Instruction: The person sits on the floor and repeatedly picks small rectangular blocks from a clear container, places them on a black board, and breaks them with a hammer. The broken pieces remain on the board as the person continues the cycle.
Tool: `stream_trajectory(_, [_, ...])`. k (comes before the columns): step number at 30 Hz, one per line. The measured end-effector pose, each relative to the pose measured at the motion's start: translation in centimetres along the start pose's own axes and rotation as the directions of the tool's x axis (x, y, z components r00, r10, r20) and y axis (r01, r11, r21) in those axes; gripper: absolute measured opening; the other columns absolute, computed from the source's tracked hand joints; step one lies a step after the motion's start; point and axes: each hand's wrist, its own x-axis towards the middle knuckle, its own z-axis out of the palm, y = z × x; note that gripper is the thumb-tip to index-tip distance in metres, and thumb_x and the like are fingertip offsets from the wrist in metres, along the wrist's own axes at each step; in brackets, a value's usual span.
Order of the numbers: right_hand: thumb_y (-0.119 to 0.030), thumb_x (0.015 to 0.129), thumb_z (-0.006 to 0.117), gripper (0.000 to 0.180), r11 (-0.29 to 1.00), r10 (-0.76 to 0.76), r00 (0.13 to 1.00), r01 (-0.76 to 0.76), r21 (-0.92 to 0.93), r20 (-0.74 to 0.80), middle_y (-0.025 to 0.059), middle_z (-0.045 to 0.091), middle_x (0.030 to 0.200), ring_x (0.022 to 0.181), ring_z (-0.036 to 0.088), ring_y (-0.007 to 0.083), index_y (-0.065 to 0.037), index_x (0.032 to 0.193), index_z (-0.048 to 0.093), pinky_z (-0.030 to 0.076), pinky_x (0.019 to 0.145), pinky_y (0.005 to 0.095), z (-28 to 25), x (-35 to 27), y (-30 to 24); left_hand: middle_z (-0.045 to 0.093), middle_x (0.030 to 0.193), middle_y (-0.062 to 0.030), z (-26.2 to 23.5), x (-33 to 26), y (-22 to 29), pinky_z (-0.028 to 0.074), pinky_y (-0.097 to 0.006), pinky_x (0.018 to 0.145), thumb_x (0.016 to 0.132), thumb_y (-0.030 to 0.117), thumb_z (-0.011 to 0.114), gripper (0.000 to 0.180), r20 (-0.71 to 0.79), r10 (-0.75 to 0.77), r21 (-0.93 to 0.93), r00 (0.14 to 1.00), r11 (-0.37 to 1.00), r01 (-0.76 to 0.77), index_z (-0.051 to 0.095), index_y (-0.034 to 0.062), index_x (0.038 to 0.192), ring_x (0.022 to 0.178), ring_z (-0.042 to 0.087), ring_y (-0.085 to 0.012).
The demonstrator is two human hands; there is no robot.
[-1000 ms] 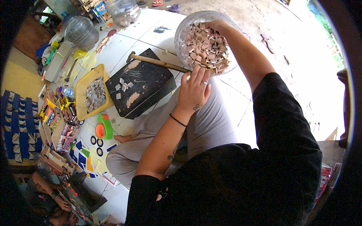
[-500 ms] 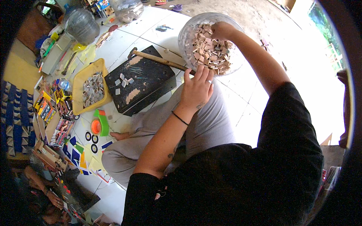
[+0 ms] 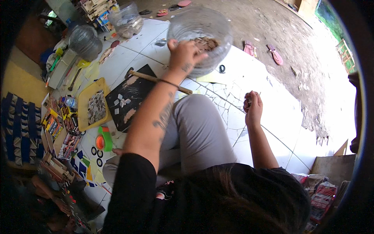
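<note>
My left hand [image 3: 184, 56], fingers spread, is at the near side of a clear round plastic tub [image 3: 222, 29]. Small wooden pieces [image 3: 206, 44] lie in the tub, partly behind that hand. Whether the fingers touch the rim, I cannot tell. Off to the right, my right hand [image 3: 254, 108] is closed above the white tiles, with something small and dark in its fingers that I cannot make out. Beneath my left forearm, a wooden-handled hammer [image 3: 156, 79] rests across a black block [image 3: 134, 97] with several small pale squares [image 3: 122, 101] on top.
Left of the block stands a yellow basin [image 3: 80, 113] of small grey pieces. A green-and-orange tape dispenser [image 3: 103, 139] and black wheels [image 3: 96, 152] lie nearby. Sandals [image 3: 275, 54] are on the bare ground beyond the tiles. Another person's arm [image 3: 48, 191] shows at lower left.
My right hand has come out of the tub and moved right and nearer, closed. My left hand has left the hammer handle for the tub. The tub appears farther left and tilted; the view has shifted.
</note>
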Motion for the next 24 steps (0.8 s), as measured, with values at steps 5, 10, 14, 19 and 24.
stream_trajectory(5, [-0.017, 0.096, 0.048, 0.020, 0.996, 0.066, 0.994, -0.060, -0.071, 0.087, -0.0014, 0.050, 0.065, 0.044, 0.033, 0.0022, -0.005, 0.080, 0.052, 0.025, 0.040, 0.0191, -2.1, 1.3, 0.5, 0.060, 0.064, -0.0051, -0.1, 5.7, -5.0, 0.022, -0.040, 0.086, 0.076, 0.055, 0.065, 0.048, 0.067, -0.286, 0.049, 0.956, 0.958, 0.283, 0.066, 0.0079, 0.069, 0.072, 0.056, -0.0216])
stream_trajectory(10, [-0.017, 0.095, 0.051, 0.017, 0.989, 0.099, 0.993, -0.091, -0.117, 0.068, -0.0022, 0.049, 0.067, 0.047, 0.034, 0.0014, -0.004, 0.085, 0.055, 0.026, 0.042, 0.0189, -3.1, 1.7, 4.3, 0.060, 0.069, -0.0051, -0.8, 7.9, -10.4, 0.022, -0.041, 0.090, 0.075, 0.065, 0.060, 0.057, 0.078, -0.227, 0.159, 0.971, 0.964, 0.212, 0.067, 0.0091, 0.070, 0.074, 0.055, -0.0216])
stream_trajectory(14, [-0.017, 0.094, 0.052, 0.016, 0.967, 0.243, 0.967, -0.235, -0.103, 0.073, -0.0033, 0.048, 0.067, 0.048, 0.034, 0.0017, -0.004, 0.087, 0.056, 0.025, 0.042, 0.0192, -3.1, 1.7, 6.9, 0.058, 0.063, -0.0054, -2.2, 8.8, -14.3, 0.031, -0.045, 0.086, 0.075, 0.073, 0.055, 0.066, 0.165, -0.511, 0.196, 0.844, 0.855, 0.479, 0.065, 0.0075, 0.069, 0.068, 0.055, -0.0210])
stream_trajectory(19, [-0.019, 0.093, 0.056, 0.020, 0.947, 0.319, 0.942, -0.314, -0.064, 0.106, -0.0062, 0.042, 0.059, 0.046, 0.031, 0.0020, -0.009, 0.078, 0.048, 0.023, 0.042, 0.0194, -3.5, 2.0, 8.8, 0.058, 0.062, -0.0102, -1.0, 10.9, -16.4, 0.042, -0.043, 0.065, 0.079, 0.075, 0.042, 0.073, 0.012, -0.566, 0.222, 0.824, 0.805, 0.550, 0.059, 0.0059, 0.064, 0.063, 0.058, -0.0265])
stream_trajectory(24, [-0.021, 0.092, 0.059, 0.025, 0.921, 0.388, 0.916, -0.384, -0.058, 0.101, -0.0059, 0.042, 0.056, 0.046, 0.033, 0.0022, -0.010, 0.075, 0.046, 0.024, 0.042, 0.0192, -3.8, 3.0, 9.8, 0.058, 0.060, -0.0110, 1.8, 12.5, -15.3, 0.043, -0.041, 0.057, 0.083, 0.069, 0.043, 0.067, -0.048, -0.513, 0.284, 0.857, 0.816, 0.504, 0.061, 0.0069, 0.064, 0.059, 0.057, -0.0304])
